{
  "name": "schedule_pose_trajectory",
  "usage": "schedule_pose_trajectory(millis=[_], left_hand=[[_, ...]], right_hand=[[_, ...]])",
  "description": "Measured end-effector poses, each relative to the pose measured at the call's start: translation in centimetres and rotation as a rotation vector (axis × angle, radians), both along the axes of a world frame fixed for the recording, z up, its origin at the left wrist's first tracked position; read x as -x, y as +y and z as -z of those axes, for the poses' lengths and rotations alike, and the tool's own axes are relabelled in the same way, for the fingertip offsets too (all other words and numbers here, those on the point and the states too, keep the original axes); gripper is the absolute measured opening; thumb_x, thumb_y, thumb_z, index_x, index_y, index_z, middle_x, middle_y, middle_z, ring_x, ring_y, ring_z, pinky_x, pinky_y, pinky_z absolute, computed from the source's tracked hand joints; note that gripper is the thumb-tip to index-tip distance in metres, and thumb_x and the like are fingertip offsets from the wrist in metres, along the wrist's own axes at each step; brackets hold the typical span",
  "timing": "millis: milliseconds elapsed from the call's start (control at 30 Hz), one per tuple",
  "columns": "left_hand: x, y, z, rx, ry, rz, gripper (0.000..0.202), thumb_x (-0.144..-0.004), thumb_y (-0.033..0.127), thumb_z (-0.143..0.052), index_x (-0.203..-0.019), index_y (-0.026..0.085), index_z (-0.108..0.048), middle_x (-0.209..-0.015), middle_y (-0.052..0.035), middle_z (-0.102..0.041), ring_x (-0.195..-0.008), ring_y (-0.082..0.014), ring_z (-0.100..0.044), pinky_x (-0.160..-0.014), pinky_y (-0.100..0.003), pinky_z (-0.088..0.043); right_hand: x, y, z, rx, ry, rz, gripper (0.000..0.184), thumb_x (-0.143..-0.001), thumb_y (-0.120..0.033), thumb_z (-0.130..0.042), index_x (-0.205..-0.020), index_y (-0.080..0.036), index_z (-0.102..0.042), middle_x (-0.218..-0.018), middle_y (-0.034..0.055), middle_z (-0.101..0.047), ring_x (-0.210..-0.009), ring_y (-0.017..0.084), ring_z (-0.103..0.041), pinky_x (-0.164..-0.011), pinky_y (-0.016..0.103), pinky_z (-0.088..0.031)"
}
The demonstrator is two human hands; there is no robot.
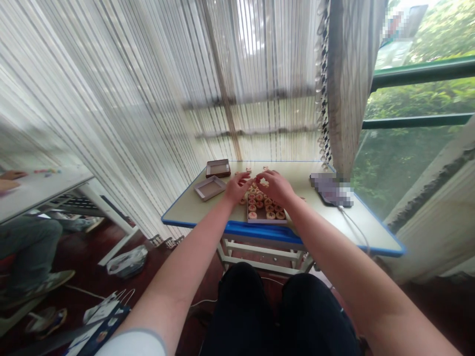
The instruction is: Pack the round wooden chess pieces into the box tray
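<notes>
A shallow box (pixel 266 219) near the table's front edge holds several round wooden game pieces (pixel 269 208) with red markings. Both my hands hover over the box's far end. My left hand (pixel 236 187) has curled fingers resting on the pieces at the box's left side. My right hand (pixel 275 186) is closed in a pinch on a light-coloured piece (pixel 263 182) just above the box. A couple of loose pieces (pixel 249 170) lie farther back on the table.
The small table (pixel 371 232) has a blue edge and stands against striped curtains (pixel 166 89). Two empty box parts (pixel 210 188) (pixel 218 168) lie at the back left. A blurred dark object (pixel 332 190) with a cable sits right. Another person's legs (pixel 25 247) are at far left.
</notes>
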State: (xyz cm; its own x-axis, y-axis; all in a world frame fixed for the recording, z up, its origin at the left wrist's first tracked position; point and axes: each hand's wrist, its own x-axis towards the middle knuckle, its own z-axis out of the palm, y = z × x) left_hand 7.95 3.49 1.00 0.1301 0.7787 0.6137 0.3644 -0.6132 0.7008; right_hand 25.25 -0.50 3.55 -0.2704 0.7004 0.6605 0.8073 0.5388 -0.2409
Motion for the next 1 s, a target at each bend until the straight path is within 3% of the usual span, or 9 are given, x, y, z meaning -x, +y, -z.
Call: schedule_pose_trajectory(millis=[133,267,600,733,1000], left_hand=[[0.7,0.3,0.3,-0.198,0.215,-0.293,0.024,-0.079,0.023,-0.050,-0.099,0.017,-0.063,-0.097,-0.0069,-0.066,-0.080,-0.0166,-0.059,-0.082,-0.033,-0.047],[1.1,0.8,0.7,-0.202,0.314,-0.406,0.024,-0.076,0.017,-0.050,-0.096,0.017,-0.064,-0.098,-0.0072,-0.065,-0.093,-0.0207,-0.056,-0.089,-0.035,-0.042],[0.9,0.4,0.7,-0.116,0.296,-0.448,0.027,-0.075,0.029,-0.058,-0.100,0.019,-0.059,-0.090,-0.0068,-0.063,-0.090,-0.0226,-0.053,-0.084,-0.035,-0.040],[1.0,0.3,0.7,-0.099,0.292,-0.438,0.026,-0.074,0.032,-0.060,-0.096,0.019,-0.058,-0.088,-0.0071,-0.062,-0.091,-0.0231,-0.052,-0.085,-0.035,-0.039],[1.1,0.5,0.8,-0.083,0.312,-0.456,0.022,-0.073,0.024,-0.058,-0.094,0.019,-0.056,-0.089,-0.0067,-0.062,-0.090,-0.0230,-0.053,-0.083,-0.035,-0.039]], right_hand=[[-0.8,0.2,-0.3,0.145,0.029,0.042,0.018,-0.075,-0.035,-0.058,-0.087,-0.023,-0.066,-0.094,0.0045,-0.064,-0.082,0.018,-0.056,-0.067,0.028,-0.043],[-1.3,0.1,-0.5,0.270,0.007,-0.041,0.018,-0.068,-0.033,-0.064,-0.082,-0.023,-0.067,-0.088,0.0032,-0.063,-0.072,0.015,-0.055,-0.063,0.025,-0.042],[-0.6,-1.2,-0.9,0.403,-0.187,-0.203,0.019,-0.064,-0.036,-0.067,-0.077,-0.022,-0.068,-0.072,0.0004,-0.064,-0.065,0.014,-0.055,-0.056,0.024,-0.039],[-0.8,-1.0,-0.6,0.408,-0.201,-0.203,0.017,-0.063,-0.035,-0.067,-0.075,-0.023,-0.067,-0.071,-0.0001,-0.064,-0.062,0.014,-0.054,-0.056,0.024,-0.039],[-0.9,-0.6,0.0,0.400,-0.253,-0.161,0.020,-0.062,-0.039,-0.067,-0.075,-0.024,-0.066,-0.070,-0.0003,-0.064,-0.059,0.013,-0.052,-0.053,0.024,-0.036]])
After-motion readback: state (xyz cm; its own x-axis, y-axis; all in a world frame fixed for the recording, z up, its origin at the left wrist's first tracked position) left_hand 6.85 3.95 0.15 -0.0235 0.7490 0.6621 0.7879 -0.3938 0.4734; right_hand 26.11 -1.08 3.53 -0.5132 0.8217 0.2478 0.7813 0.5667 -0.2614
